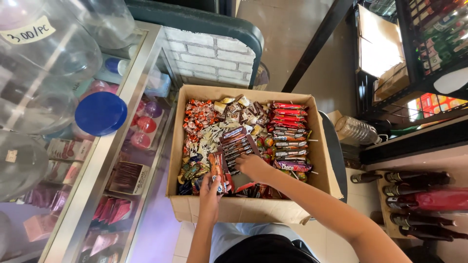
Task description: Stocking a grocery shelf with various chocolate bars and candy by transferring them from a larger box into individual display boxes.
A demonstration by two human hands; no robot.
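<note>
Shop floor beside glass display counter (105,160): cardboard box (319,160) packed with sweets; orange-red packet (220,171) is pinched upright by left hand (209,192), brown bars (237,146) are touched by right hand (252,167), fingers curled; red wrappers (288,117) stacked rightward

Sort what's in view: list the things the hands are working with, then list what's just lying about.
In hand:
- cardboard box of sweets
- orange snack packets, gripped by left hand
- dark chocolate bars, under right hand
- red wrapped bars stacked in the box

Lying about:
- blue jar lid
- clear plastic jars
- glass display counter
- plastic water bottle
- dark bottles at right
</note>
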